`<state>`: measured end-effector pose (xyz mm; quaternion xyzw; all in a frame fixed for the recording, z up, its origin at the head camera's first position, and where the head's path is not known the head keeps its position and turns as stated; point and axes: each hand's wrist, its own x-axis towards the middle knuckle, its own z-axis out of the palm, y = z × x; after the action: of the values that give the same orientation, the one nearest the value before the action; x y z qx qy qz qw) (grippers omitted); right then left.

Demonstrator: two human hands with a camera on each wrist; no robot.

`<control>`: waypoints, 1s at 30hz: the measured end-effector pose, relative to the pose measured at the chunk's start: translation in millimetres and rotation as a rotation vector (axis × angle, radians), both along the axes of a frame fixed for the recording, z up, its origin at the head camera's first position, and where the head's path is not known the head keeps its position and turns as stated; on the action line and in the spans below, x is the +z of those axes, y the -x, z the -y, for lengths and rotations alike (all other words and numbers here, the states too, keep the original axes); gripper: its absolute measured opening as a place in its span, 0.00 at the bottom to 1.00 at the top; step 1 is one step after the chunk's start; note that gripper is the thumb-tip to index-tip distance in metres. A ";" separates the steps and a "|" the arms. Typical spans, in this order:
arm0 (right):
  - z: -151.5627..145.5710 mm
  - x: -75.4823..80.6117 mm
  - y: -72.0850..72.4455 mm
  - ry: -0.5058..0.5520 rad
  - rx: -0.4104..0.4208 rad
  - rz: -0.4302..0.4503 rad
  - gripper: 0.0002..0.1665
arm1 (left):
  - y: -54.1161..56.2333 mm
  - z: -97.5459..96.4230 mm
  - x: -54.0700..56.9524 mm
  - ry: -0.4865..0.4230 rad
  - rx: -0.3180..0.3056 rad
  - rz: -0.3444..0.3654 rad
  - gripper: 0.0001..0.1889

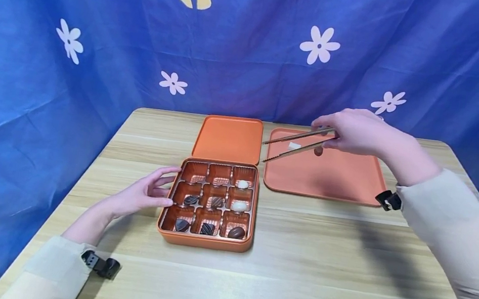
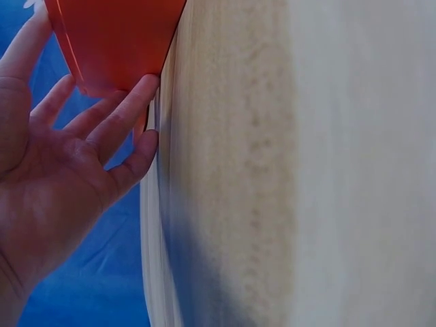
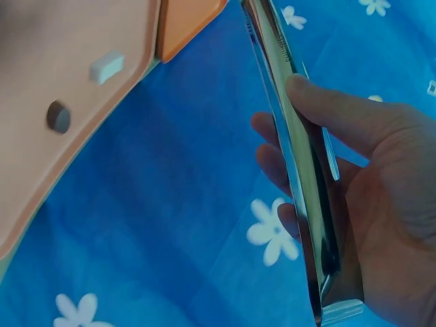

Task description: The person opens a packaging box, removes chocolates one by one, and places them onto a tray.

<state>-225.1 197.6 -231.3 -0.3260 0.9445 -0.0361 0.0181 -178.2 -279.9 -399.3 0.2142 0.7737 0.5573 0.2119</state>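
Note:
An orange box (image 1: 208, 243) with a brown divided insert stands mid-table, chocolates in several compartments. Dark chocolates (image 1: 182, 224) lie in the front row; white ones (image 1: 238, 206) sit in the right column. The back-left and back-middle compartments show bare liner. Against the box's left side rests my left hand (image 1: 146, 193), its fingers spread and fairly straight, fingertips touching the wall in the left wrist view. My right hand (image 1: 354, 131) grips metal tongs (image 3: 289, 116) above the pink tray (image 1: 345, 185). The tongs' tips are apart, pointing left, with nothing between them.
A white piece (image 1: 294, 146) and a brown chocolate (image 1: 318, 151) lie on the tray. Behind the box is an orange lid (image 1: 228, 139), left of the tray. A blue flowered curtain (image 1: 245, 43) hangs along the wooden table's (image 1: 317, 283) back.

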 end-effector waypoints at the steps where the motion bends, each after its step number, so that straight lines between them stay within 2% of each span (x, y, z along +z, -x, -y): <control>1: 3.9 0.5 -0.2 0.000 0.010 0.002 0.24 | -0.1 0.3 0.1 -0.001 0.001 0.001 0.40; 10: 39.4 0.6 0.0 -0.043 0.095 0.047 0.21 | -0.3 1.1 0.6 0.000 -0.001 -0.005 0.39; 18: 65.1 3.4 1.8 -0.139 0.110 0.056 0.23 | -0.5 -0.4 0.5 0.001 0.004 -0.002 0.40; 30: 75.0 12.1 -1.5 -0.166 0.139 0.054 0.20 | 0.8 0.0 -0.9 -0.022 -0.007 0.011 0.40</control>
<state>-223.5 122.6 -219.2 -0.3869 0.9186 0.0349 0.0727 -178.9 -279.9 -400.2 0.2161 0.7656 0.5662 0.2158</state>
